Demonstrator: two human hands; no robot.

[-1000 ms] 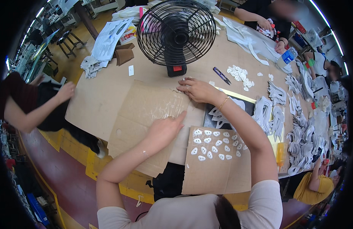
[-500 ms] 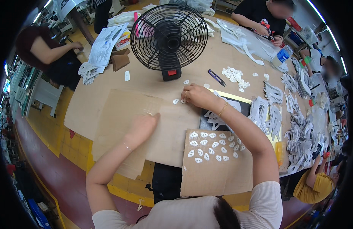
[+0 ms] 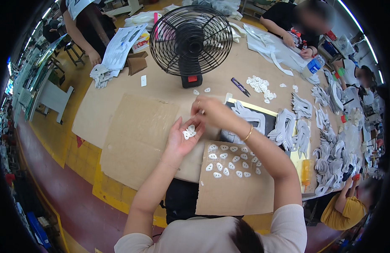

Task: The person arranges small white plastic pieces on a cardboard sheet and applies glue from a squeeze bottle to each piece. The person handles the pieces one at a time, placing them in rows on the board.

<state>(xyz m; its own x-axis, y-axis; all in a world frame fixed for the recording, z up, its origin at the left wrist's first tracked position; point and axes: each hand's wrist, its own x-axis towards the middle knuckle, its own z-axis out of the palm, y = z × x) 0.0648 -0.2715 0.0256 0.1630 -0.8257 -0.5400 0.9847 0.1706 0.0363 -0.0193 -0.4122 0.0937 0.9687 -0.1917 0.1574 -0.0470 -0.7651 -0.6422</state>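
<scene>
The left hand (image 3: 181, 140) is turned palm up with its fingers loosely spread, serving as a shallow dish so that the small white pieces (image 3: 189, 132) rest there without a grip. The right hand (image 3: 215, 113) has its fingers drawn narrow just above the left fingertips; it is blurred, so I cannot tell whether it holds a piece. More pieces sit apart in loose rows on the right cardboard (image 3: 237, 196), which overhangs the near edge of the table (image 3: 87, 116), probably to keep them within easy reach and from touching. The left cardboard (image 3: 134, 135) lies toward the table's near left corner, its surface bare. Beyond the hands, a loose pile (image 3: 259, 84) of similar pieces lies beside the snips (image 3: 240, 87), seemingly leaving the space nearer the body free.
</scene>
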